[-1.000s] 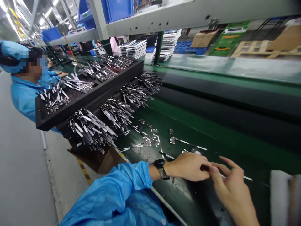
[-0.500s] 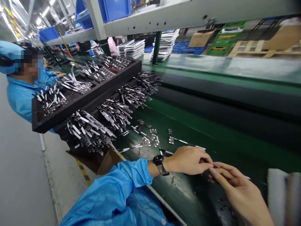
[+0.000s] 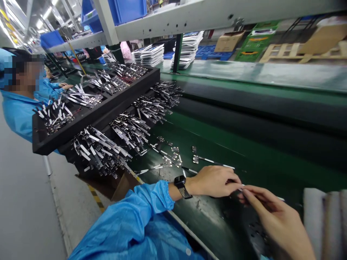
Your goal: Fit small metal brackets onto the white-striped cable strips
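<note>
My left hand [image 3: 215, 181], with a dark watch on the wrist, is closed in a pinch over the green work surface. Its fingertips meet those of my right hand [image 3: 273, 213], which pinches too. Between them is a thin flex cable, mostly covered by the fingers; a white tip [image 3: 281, 198] shows behind my right hand. Left of my hands, a flex cable with a small circuit board [image 3: 195, 159] lies loose. Further left is a small cluster of similar boards [image 3: 170, 159]. Beneath my right hand a dark plate with holes [image 3: 256, 231] is partly hidden.
A black tray [image 3: 94, 108] of flex cables stands at left, with fanned bundles [image 3: 100, 148] sticking out below it. Pale rolled or padded pieces [image 3: 313, 216] are at right. A co-worker in blue [image 3: 18, 112] is at far left. A metal shelf beam [image 3: 173, 21] crosses above.
The whole view has shifted slightly. Both hands remain pinched together at the fingertips, with a little more of the white strip showing between them.
</note>
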`<state>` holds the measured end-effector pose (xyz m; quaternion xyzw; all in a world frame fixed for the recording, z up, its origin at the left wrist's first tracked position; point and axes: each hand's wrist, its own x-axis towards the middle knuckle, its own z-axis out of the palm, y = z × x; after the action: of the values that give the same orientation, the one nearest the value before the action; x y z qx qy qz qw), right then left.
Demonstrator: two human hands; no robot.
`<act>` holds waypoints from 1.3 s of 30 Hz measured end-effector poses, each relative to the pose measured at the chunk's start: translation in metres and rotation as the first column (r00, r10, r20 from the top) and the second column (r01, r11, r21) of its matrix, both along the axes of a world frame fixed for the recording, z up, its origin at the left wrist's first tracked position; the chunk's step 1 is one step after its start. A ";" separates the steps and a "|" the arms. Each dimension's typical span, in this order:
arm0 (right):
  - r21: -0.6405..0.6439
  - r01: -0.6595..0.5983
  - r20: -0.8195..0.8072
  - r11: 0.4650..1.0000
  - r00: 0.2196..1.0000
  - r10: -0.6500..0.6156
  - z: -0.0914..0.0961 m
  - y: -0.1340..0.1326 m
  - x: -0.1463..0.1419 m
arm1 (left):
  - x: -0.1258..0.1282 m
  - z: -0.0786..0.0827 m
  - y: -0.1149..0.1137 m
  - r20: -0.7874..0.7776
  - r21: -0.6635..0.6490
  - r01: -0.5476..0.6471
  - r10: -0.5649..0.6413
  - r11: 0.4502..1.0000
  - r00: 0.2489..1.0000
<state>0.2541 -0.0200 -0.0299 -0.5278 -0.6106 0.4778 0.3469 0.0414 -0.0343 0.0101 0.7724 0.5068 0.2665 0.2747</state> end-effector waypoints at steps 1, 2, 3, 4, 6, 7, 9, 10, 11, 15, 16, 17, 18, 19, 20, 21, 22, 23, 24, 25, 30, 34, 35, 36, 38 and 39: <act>0.008 0.021 -0.004 1.000 1.000 -0.021 0.002 -0.001 -0.001 | -0.002 0.001 0.001 0.050 -0.003 -0.024 0.025 1.000 0.998; 0.014 0.037 -0.014 0.999 0.999 -0.036 0.005 -0.003 -0.002 | -0.004 0.003 0.002 0.116 -0.016 -0.053 0.055 0.998 0.992; 0.018 0.048 -0.026 0.999 0.999 -0.048 0.007 -0.004 -0.003 | -0.006 0.005 0.003 0.199 -0.045 -0.083 0.091 0.996 0.976; 0.021 0.056 -0.037 0.998 0.998 -0.055 0.009 -0.005 -0.004 | -0.009 0.008 0.005 0.295 -0.092 -0.107 0.130 0.990 0.947; 0.028 0.066 -0.041 0.997 0.997 -0.065 0.011 -0.006 -0.008 | -0.014 0.015 0.008 0.498 -0.214 -0.114 0.209 0.970 0.841; 0.033 0.070 -0.038 0.997 0.997 -0.069 0.013 -0.007 -0.011 | -0.017 0.019 0.008 0.585 -0.266 -0.100 0.243 0.959 0.774; 0.049 0.071 -0.043 0.996 0.997 -0.069 0.019 -0.008 -0.016 | -0.021 0.027 0.009 0.699 -0.327 -0.082 0.299 0.942 0.650; 0.058 0.063 -0.058 0.996 0.996 -0.060 0.022 -0.009 -0.019 | -0.023 0.029 0.009 0.727 -0.340 -0.087 0.321 0.936 0.607; 0.064 0.043 -0.084 0.997 0.996 -0.038 0.027 -0.010 -0.023 | -0.024 0.031 0.009 0.741 -0.351 -0.103 0.344 0.931 0.577; 0.119 -0.001 -0.188 0.993 0.982 0.023 0.044 -0.002 -0.037 | -0.029 0.024 0.017 0.736 -0.402 -0.119 0.398 0.908 0.548; 0.135 -0.002 -0.201 0.991 0.979 0.029 0.047 0.001 -0.039 | -0.030 0.020 0.020 0.739 -0.409 -0.114 0.402 0.906 0.540; 0.147 -0.002 -0.216 0.989 0.976 0.034 0.049 0.005 -0.041 | -0.030 0.016 0.023 0.744 -0.415 -0.100 0.401 0.904 0.534; 0.153 0.006 -0.234 0.988 0.972 0.031 0.050 0.008 -0.041 | -0.031 0.013 0.025 0.748 -0.421 -0.087 0.400 0.903 0.530; 0.156 0.013 -0.249 0.988 0.968 0.027 0.050 0.010 -0.042 | -0.031 0.010 0.026 0.750 -0.426 -0.077 0.400 0.901 0.528; 0.157 0.021 -0.263 0.987 0.964 0.022 0.050 0.011 -0.041 | -0.031 0.009 0.027 0.749 -0.429 -0.068 0.397 0.901 0.530; 0.156 0.027 -0.272 0.987 0.962 0.017 0.050 0.010 -0.041 | -0.030 0.008 0.027 0.747 -0.430 -0.061 0.392 0.901 0.537; 0.155 0.031 -0.275 0.987 0.961 0.013 0.049 0.010 -0.041 | -0.030 0.008 0.026 0.742 -0.427 -0.055 0.384 0.903 0.549; 0.155 0.033 -0.272 0.987 0.962 0.010 0.048 0.009 -0.040 | -0.029 0.009 0.024 0.737 -0.421 -0.051 0.374 0.906 0.562; 0.156 0.035 -0.265 0.987 0.964 0.007 0.047 0.007 -0.040 | -0.029 0.009 0.023 0.731 -0.415 -0.049 0.365 0.909 0.577; 0.157 0.036 -0.256 0.987 0.967 0.006 0.045 0.006 -0.039 | -0.028 0.009 0.022 0.723 -0.407 -0.051 0.356 0.912 0.591; 0.165 0.039 -0.241 0.985 0.971 0.002 0.039 0.004 -0.040 | -0.026 0.009 0.019 0.719 -0.379 -0.113 0.369 0.919 0.589; 0.130 0.036 -0.248 0.991 0.969 -0.003 0.034 0.004 -0.042 | -0.031 0.010 0.020 0.746 -0.350 -0.207 0.405 0.914 0.529; 0.115 0.034 -0.253 0.993 0.967 -0.004 0.032 0.003 -0.042 | -0.032 0.011 0.020 0.756 -0.340 -0.223 0.407 0.914 0.513; 0.101 0.035 -0.260 0.994 0.966 -0.007 0.031 0.003 -0.042 | -0.034 0.012 0.019 0.768 -0.334 -0.231 0.406 0.914 0.496; 0.078 0.037 -0.268 0.996 0.963 -0.015 0.030 0.003 -0.043 | -0.036 0.015 0.018 0.791 -0.335 -0.229 0.405 0.914 0.458; 0.071 0.037 -0.269 0.997 0.963 -0.017 0.029 0.004 -0.043 | -0.037 0.018 0.018 0.801 -0.342 -0.221 0.406 0.913 0.439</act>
<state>0.2115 -0.0164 -0.0008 -0.4531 -0.5685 0.5165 0.4524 0.0041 -0.0163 0.0277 0.3993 0.4598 0.6113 0.5055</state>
